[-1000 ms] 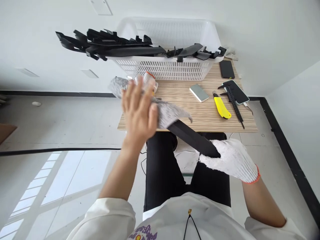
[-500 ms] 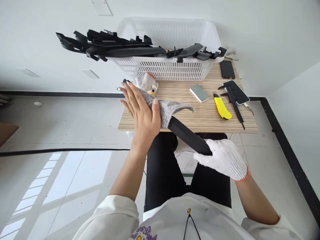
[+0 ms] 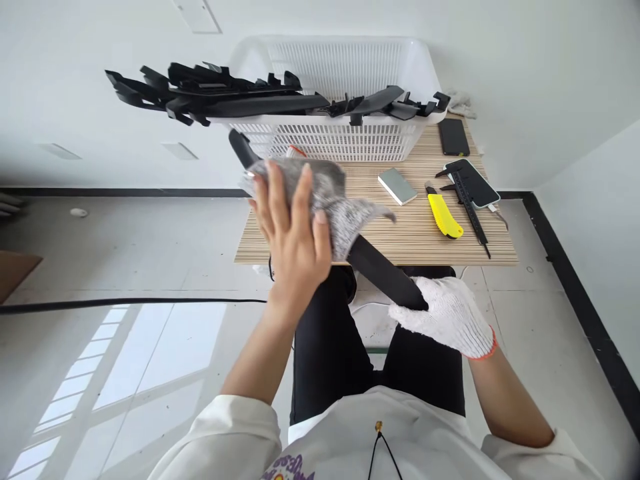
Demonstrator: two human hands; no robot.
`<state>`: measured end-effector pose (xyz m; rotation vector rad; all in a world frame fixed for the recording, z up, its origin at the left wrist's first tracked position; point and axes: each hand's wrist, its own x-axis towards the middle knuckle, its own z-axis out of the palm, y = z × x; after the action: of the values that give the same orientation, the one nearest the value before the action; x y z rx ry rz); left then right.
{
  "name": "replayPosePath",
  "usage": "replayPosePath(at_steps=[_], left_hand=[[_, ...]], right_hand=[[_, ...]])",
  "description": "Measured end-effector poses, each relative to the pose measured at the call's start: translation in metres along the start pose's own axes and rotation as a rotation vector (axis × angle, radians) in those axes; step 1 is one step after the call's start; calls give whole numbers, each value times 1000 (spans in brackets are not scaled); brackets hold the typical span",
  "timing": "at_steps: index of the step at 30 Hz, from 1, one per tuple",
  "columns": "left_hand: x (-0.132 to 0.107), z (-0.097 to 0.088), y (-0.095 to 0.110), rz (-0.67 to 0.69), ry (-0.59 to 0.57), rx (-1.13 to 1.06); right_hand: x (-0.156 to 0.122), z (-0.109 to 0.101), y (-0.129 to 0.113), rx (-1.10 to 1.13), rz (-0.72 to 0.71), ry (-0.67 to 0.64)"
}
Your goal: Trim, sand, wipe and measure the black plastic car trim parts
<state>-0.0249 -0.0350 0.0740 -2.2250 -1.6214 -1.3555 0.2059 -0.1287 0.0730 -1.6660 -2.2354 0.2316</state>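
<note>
Head view, the only one: left hand [image 3: 295,243], bare, mid-frame, holds a gray cloth [image 3: 345,223] against a long black strip [image 3: 385,273]; fingers straight, slightly apart, palm side hidden. Right hand [image 3: 445,317], white knit glove, lower right of center, closed around the strip's near end. Strip slants from there up-left, middle under cloth.

Change: a second ago cloth covered the far end; now that tip pokes out bare, left of center just below the basket [image 3: 380,143]. Cloth and left hand have come back toward the glove, cloth bunched higher. Right-hand grip about same as half a second ago. Reads as a back-and-forth rub, mid-stroke; can't tell if the surface is any cleaner.

Unchanged: black parts [image 3: 265,105] across the basket rim, upper frame; yellow cutter [image 3: 445,215] and caliper [image 3: 469,210], right side of table [image 3: 425,247].
</note>
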Motion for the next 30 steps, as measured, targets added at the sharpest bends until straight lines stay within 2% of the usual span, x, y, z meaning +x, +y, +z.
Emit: replayPosePath(at_steps=[3,7,11,13,17,21,24,26,28,30], left_hand=[[10,-3,-15,53,64,7],[-1,1,-15,169,19,-6],[-15,11,3,527,-80,-4],[-24,18,17,651,-97,-11],[-37,26,35,642,-69,12],[-26,20,29,695,-192,-113],[-15,8,20,636,-256,-378],[-13,0,14,499,-203,-560],[-17,-1,7,252,-185,-696],[-23,4,1,-50,-287,-794]], right_hand=[[-4,-2,3,-47,-38,-11],[-7,0,6,-157,-97,9],[-3,3,0,-232,-176,112],[1,5,-5,-258,-237,163],[6,9,-10,-263,-296,163],[7,10,-4,-232,-171,119],[12,4,3,-178,41,-43],[18,-4,7,-95,200,-158],[23,-12,10,-31,327,-194],[29,-20,15,2,384,-176]])
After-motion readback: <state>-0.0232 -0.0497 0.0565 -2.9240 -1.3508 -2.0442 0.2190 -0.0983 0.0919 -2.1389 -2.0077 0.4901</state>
